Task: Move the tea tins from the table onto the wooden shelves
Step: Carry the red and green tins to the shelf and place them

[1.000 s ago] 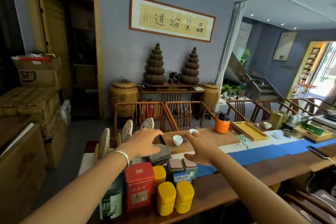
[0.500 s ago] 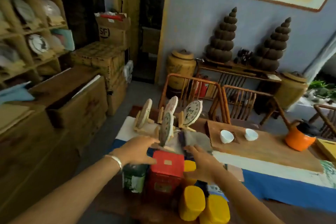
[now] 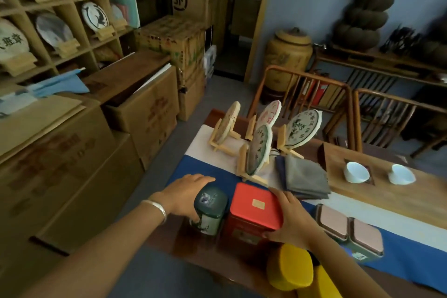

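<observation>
Both hands are on tins at the near left end of the bench (image 3: 411, 189). Left hand (image 3: 183, 197) is wrapped around the far-left side of the dark green tea tin (image 3: 210, 210), fingers lying over its rounded lid, thumb side hidden so I can't tell how tight that grip really is. Silver bracelet (image 3: 157, 208) on that wrist, forearm coming in low from the bottom left.

Right hand (image 3: 294, 221) has the red square tin (image 3: 254, 210) by its right edge, fingers curled over the back corner of the lid and thumb pressed on the front side. Green and red tins stand upright, just beside each other.

Right of the red one, two pink-lidded green tins (image 3: 350, 230) sit side by side on the blue runner (image 3: 411, 256). Two yellow tins (image 3: 290, 266) are at the near edge, partly under the right forearm.

Further back: tea cakes on little wooden stands (image 3: 260, 150), a folded grey cloth (image 3: 303, 176), two white cups (image 3: 356, 172).

Wooden shelves (image 3: 72, 19) are off the left end of the bench, compartments holding more wrapped tea cakes, with cardboard boxes (image 3: 145, 104) stacked in front.
</observation>
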Demonstrator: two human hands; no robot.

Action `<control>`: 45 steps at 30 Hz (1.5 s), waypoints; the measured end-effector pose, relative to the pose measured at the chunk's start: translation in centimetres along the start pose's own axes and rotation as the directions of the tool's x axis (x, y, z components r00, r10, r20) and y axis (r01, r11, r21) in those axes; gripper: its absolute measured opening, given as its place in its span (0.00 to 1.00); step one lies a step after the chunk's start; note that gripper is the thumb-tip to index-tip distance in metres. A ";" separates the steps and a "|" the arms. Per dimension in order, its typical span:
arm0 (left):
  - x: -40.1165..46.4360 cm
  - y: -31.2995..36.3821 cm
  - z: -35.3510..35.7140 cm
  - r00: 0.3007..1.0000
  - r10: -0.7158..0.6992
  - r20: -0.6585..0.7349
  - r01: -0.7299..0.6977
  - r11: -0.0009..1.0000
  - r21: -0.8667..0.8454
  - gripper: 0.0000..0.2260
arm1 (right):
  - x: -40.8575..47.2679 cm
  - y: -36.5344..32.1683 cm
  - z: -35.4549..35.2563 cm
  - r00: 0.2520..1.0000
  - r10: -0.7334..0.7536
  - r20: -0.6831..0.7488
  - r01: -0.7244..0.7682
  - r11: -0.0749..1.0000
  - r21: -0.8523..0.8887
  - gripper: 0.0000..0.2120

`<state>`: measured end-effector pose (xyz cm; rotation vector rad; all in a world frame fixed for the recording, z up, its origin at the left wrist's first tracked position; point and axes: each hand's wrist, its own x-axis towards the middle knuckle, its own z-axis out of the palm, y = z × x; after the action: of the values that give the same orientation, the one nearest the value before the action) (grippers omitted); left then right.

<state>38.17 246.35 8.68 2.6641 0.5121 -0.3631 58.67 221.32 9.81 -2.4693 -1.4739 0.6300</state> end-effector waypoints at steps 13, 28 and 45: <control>0.9 -1.5 2.2 0.997 0.021 -0.070 -0.042 0.946 -0.321 0.30 | 0.2 -0.2 0.8 0.998 -0.023 -0.056 0.034 0.979 0.201 0.46; -8.7 -5.1 -8.0 0.953 -0.126 -0.277 -0.047 0.840 -0.541 0.32 | 3.7 -9.6 -6.1 0.959 -0.204 -0.198 0.264 0.899 0.349 0.47; -46.6 -5.1 -17.3 0.417 -0.696 -0.584 0.307 0.713 -0.630 0.35 | 5.6 -43.7 -13.7 0.543 -0.801 -0.250 0.782 0.375 0.497 0.42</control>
<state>-2.72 244.27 37.25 1.9908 1.5256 0.8022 32.69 247.99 37.08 -1.0582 -1.8852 0.7221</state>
